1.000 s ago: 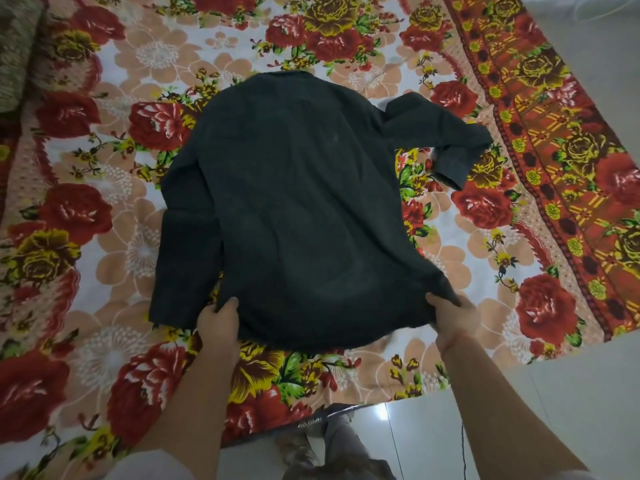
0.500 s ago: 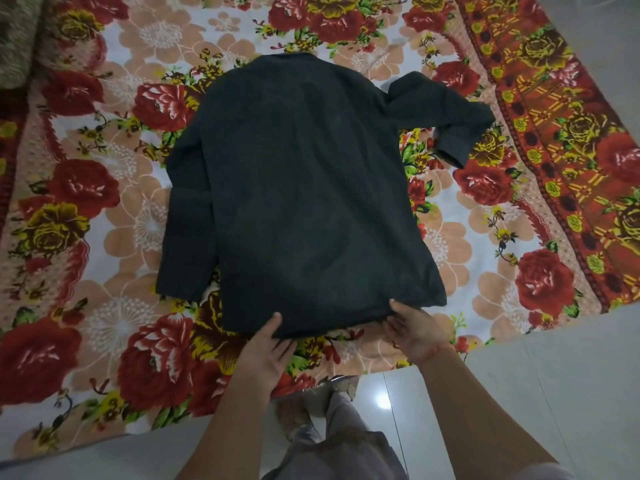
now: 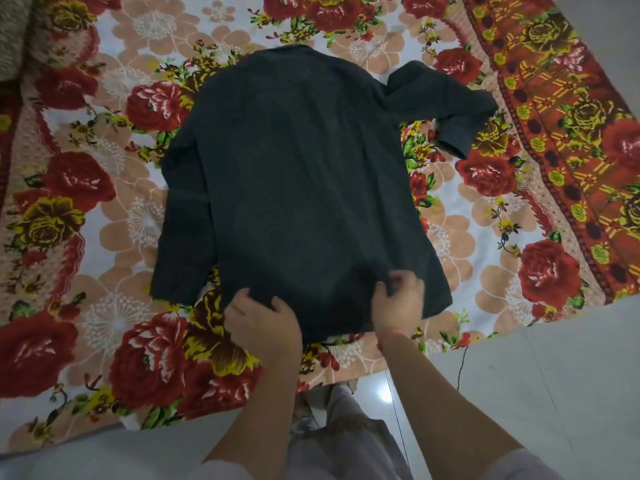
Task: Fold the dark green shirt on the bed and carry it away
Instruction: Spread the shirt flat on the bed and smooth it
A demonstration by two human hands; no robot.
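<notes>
The dark green shirt (image 3: 298, 188) lies spread flat, back side up, on the floral bedsheet (image 3: 104, 216). Its left sleeve hangs straight down along the body. Its right sleeve (image 3: 450, 109) sticks out and bends at the upper right. Both my hands are at the shirt's near hem. My left hand (image 3: 265, 323) lies on the hem left of centre, with its fingers curled into the cloth. My right hand (image 3: 398, 301) is further right and pinches a small ridge of fabric between thumb and fingers.
The bed's near edge runs just below my hands. White tiled floor (image 3: 540, 382) lies beyond it at the right and bottom. My legs in light trousers (image 3: 343, 441) stand against the bed. A grey-green cushion (image 3: 14, 32) sits at the far left corner.
A second ago both hands held the hem's outer corners, lifted. They then let go and opened. Now they have moved inward onto the hem and closed on the cloth. The view has shifted slightly.
</notes>
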